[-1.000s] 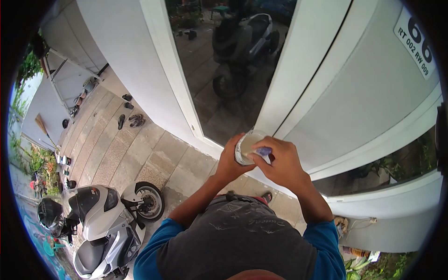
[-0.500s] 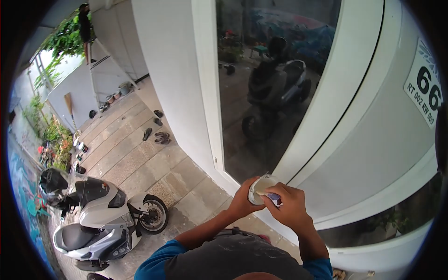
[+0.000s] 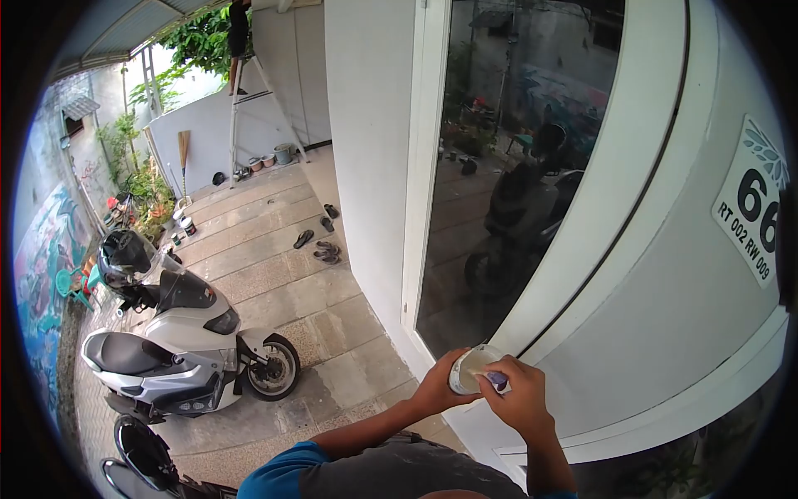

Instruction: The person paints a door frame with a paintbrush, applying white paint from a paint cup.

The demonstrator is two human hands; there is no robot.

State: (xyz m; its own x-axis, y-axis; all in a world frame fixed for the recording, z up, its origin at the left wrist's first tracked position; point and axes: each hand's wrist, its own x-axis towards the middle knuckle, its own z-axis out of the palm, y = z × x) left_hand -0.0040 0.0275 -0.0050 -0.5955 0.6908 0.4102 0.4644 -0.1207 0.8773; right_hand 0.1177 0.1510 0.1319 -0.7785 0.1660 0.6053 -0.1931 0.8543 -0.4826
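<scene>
My left hand (image 3: 440,387) is wrapped round the side of a small plastic tub (image 3: 460,381), whose mouth is tilted towards me. Whitish paint coats its inside and smears its rim. In my right hand (image 3: 520,397) is a paintbrush (image 3: 498,380), gripped by its purple handle, with its pale lower end reaching into the tub. The bristles are hard to make out. Both hands are close together in front of my chest, beside the white frame (image 3: 573,208) of a dark glass panel (image 3: 507,191).
A white-and-grey motorbike (image 3: 199,349) stands on the paved floor at left, with another vehicle's mirror (image 3: 143,453) below it. Sandals (image 3: 327,252) lie by the wall. Further back, a person (image 3: 238,41) stands on a ladder (image 3: 235,137). A house-number sign (image 3: 752,200) hangs at right.
My view has tilted up and turned, bringing more of the yard and roof into sight. Both hands appear slightly lower, still holding the tub and the paintbrush, whose end stays inside the tub.
</scene>
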